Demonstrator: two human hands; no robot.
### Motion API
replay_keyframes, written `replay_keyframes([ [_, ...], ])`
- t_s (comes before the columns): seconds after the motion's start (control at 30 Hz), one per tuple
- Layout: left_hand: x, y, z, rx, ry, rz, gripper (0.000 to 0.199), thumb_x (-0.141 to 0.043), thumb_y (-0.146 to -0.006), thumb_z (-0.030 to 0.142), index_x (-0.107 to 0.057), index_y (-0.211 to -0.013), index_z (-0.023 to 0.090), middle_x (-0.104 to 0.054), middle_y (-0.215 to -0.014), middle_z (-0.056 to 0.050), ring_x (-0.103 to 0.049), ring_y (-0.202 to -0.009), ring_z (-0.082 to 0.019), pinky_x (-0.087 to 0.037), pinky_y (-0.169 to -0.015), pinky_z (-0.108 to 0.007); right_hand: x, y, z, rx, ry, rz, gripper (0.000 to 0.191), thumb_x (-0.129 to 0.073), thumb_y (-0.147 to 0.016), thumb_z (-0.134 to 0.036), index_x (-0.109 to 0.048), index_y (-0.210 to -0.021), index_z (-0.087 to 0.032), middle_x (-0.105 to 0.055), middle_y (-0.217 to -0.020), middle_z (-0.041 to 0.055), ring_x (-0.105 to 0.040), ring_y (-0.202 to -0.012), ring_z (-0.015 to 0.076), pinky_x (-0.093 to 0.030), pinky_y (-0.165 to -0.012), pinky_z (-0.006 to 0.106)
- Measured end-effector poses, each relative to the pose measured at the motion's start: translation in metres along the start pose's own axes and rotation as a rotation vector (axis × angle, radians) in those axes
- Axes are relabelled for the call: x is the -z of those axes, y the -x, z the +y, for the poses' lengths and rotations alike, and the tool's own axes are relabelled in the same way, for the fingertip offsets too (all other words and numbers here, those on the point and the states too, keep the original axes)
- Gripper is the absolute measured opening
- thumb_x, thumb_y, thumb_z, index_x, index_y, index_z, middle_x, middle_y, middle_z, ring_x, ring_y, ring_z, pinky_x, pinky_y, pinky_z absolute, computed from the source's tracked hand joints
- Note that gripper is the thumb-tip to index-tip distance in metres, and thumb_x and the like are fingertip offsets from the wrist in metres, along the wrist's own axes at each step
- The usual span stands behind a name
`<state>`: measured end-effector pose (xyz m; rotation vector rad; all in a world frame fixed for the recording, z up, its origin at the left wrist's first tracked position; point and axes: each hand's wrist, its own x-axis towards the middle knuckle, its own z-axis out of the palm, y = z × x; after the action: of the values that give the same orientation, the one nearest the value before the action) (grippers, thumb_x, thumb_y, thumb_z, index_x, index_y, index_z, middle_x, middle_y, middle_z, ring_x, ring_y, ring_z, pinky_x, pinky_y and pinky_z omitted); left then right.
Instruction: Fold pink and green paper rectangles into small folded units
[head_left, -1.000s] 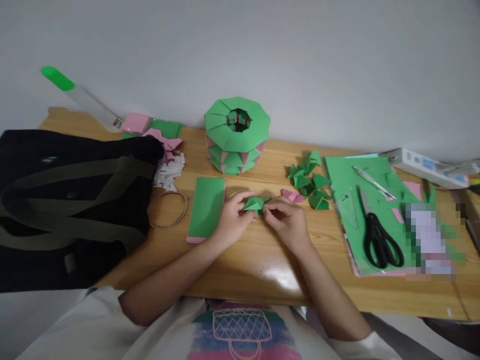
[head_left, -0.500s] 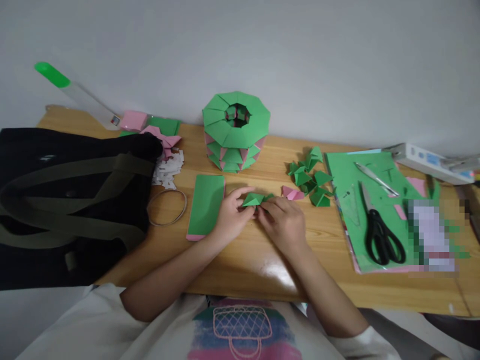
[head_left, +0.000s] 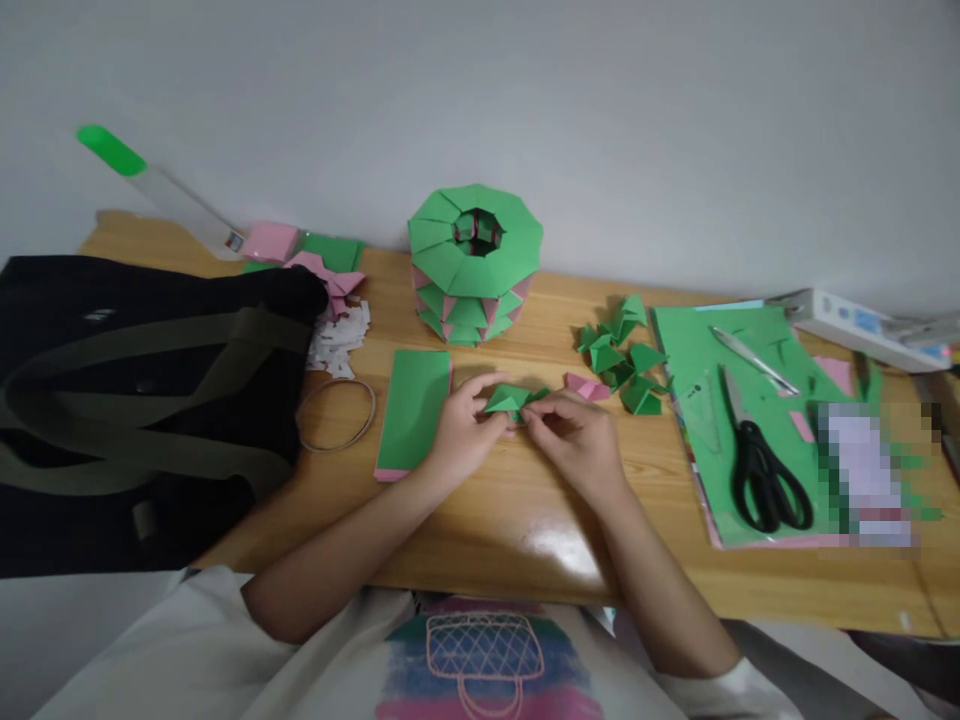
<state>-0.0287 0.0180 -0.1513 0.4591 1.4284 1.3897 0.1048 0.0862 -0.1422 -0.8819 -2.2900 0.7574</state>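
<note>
Between my two hands is a folded green paper piece (head_left: 508, 400), above the wooden table. My left hand (head_left: 466, 420) is closed on its left end, thumb below and fingers behind. The fingertips of my right hand (head_left: 571, 432) pinch its right side, hiding part of it. Left of my left hand lies a stack of green paper strips (head_left: 415, 405) with pink ones beneath. A folded pink piece (head_left: 588, 387) rests just beyond my right hand, beside a loose pile of folded green pieces (head_left: 628, 352).
A round green and pink paper model (head_left: 474, 265) stands near the wall. Black-handled scissors (head_left: 754, 470) and a pen (head_left: 754, 360) lie on green sheets (head_left: 694, 350) at right. A black bag (head_left: 150, 400), a rubber band (head_left: 336, 415) and paper scraps (head_left: 341, 340) are at left.
My right hand has shifted slightly right and its fingers have changed position on the green piece. My left hand keeps its hold. The whole view has moved very slightly.
</note>
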Motion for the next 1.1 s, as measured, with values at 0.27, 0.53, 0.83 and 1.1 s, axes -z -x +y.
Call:
replay_keyframes([
  [0.27,-0.003,0.002,0.000,-0.008,-0.008,-0.003,0.048,-0.055,-0.065,-0.001,-0.060,-0.111,0.014,-0.069,-0.072,0.002,-0.065,-0.060,-0.010,-0.059,-0.059,-0.022,-0.007,0.003,-0.010,-0.019,0.129,0.015,0.021,-0.053,-0.082,-0.024,-0.070,-0.072,-0.018,-0.069,-0.072,0.0068,-0.064,-0.067,0.0185,-0.050,-0.066,0.032],
  [0.53,-0.002,0.001,0.001,0.005,-0.028,-0.009,0.050,-0.055,-0.065,-0.001,-0.059,-0.113,0.014,-0.070,-0.079,-0.001,-0.068,-0.062,-0.013,-0.058,-0.058,-0.024,0.001,0.001,0.001,-0.059,0.046,0.019,0.019,-0.054,-0.083,-0.023,-0.067,-0.071,-0.018,-0.070,-0.066,0.0016,-0.063,-0.055,0.0122,-0.050,-0.056,0.024],
  [0.83,-0.001,0.001,-0.005,-0.017,-0.039,-0.028,0.052,-0.056,-0.064,-0.001,-0.059,-0.114,0.014,-0.067,-0.069,0.003,-0.063,-0.056,-0.009,-0.056,-0.057,-0.021,-0.004,0.003,-0.019,-0.097,0.133,-0.007,0.017,-0.057,-0.076,-0.020,-0.067,-0.063,-0.018,-0.067,-0.067,0.0059,-0.061,-0.065,0.0176,-0.043,-0.066,0.029],
  [1.1,-0.002,0.000,-0.001,-0.003,-0.055,-0.023,0.051,-0.057,-0.065,0.000,-0.058,-0.114,0.015,-0.067,-0.075,0.001,-0.067,-0.062,-0.012,-0.057,-0.058,-0.024,0.006,-0.003,0.000,-0.289,-0.119,0.057,0.017,-0.058,-0.072,-0.029,-0.068,-0.062,-0.018,-0.068,-0.060,0.0023,-0.058,-0.052,0.0135,-0.048,-0.068,0.032],
])
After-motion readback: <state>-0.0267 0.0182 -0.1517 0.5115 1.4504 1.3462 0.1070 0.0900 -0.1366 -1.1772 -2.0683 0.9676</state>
